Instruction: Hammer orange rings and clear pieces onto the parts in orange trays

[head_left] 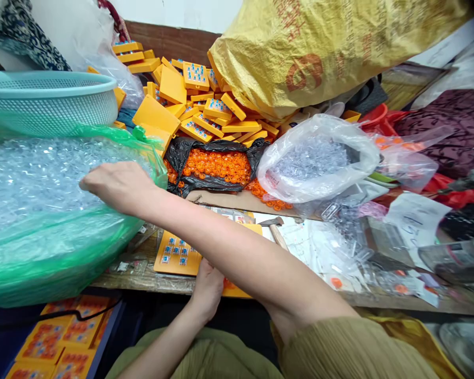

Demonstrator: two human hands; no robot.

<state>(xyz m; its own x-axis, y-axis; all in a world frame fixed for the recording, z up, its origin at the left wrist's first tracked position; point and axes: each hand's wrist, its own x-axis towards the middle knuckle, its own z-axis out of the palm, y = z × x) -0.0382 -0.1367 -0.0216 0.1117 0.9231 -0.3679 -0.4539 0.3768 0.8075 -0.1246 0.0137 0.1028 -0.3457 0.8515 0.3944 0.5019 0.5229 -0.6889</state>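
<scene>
Right hand point(116, 187) at clear pieces point(59, 163) in green bag point(63, 258), fingers curled, contents can't tell; best pinch lightly. Left hand point(207, 287) by near edge of orange panel point(191, 268), grip unclear; best steady it flat.

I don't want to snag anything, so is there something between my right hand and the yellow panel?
Yes: the side of the green bag stands between your right hand and the yellow panel. Your right forearm also crosses above the panel.
</scene>
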